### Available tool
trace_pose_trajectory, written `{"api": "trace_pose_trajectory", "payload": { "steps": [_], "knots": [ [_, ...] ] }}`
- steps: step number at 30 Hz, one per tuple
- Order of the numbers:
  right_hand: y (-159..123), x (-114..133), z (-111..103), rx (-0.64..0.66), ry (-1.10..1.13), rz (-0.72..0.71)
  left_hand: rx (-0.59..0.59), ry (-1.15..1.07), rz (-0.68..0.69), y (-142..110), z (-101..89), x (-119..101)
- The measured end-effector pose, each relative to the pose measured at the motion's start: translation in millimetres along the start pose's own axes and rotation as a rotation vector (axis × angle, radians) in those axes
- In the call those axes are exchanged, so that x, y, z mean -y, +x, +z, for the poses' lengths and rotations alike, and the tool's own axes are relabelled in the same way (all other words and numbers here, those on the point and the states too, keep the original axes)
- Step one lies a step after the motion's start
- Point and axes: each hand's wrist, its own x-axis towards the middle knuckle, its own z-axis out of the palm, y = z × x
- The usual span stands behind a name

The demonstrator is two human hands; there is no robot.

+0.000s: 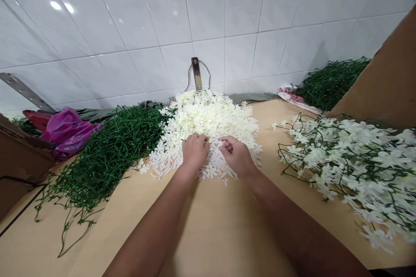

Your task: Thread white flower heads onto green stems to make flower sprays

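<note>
A heap of white artificial flower heads (211, 114) with thin pale stalks lies on the tan board in front of me. My left hand (195, 150) rests at the heap's near side, back upward. Its fingers are curled in, and whatever sits at the fingertips is hidden. Close by on the right, my right hand (238, 156) is closed in a pinch. Between its thumb and forefinger shows a small white flower piece (221, 141). To the left of the heap is a pile of green plastic stems (110, 156).
Stems bearing white flowers (351, 160) are piled at right. More green stems (334, 80) lie behind, beside a cardboard sheet (380, 78). A magenta cloth (66, 132) is at left. A metal bracket (196, 73) stands against the tiled wall (208, 13), behind the tan board (224, 233).
</note>
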Motion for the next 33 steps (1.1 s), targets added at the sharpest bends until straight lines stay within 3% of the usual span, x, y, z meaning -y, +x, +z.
{"api": "trace_pose_trajectory", "payload": {
  "steps": [2, 6, 11, 13, 19, 22, 29, 33],
  "knots": [
    [0, -1, 1, -0.01, 0.007, -0.019, -0.008, -0.147, -0.042, 3, -3.4, 2],
    [0, -1, 3, -0.038, -0.002, -0.081, 0.02, -0.738, -0.247, 3, -16.9, 8],
    [-3, 4, 6, -0.002, -0.021, -0.117, 0.27, -1.419, -0.468, -25, -39.3, 10],
    [-5, 8, 9, 0.042, 0.005, -0.125, 0.336, -1.584, -0.566, -39, -45.2, 9],
    [-15, 24, 16, 0.147, 0.174, -0.093, 0.355, -1.723, -0.705, -59, -45.2, 11],
    [-17, 29, 18, 0.16, 0.225, -0.087, 0.364, -1.776, -0.716, -59, -40.9, 14],
    [-22, 29, 27, 0.232, 0.55, 0.097, 0.386, -1.839, -0.702, -59, -38.1, 14],
    [-23, 28, 30, 0.204, 0.513, 0.114, 0.361, -1.906, -0.753, -59, -38.0, 14]
  ]
}}
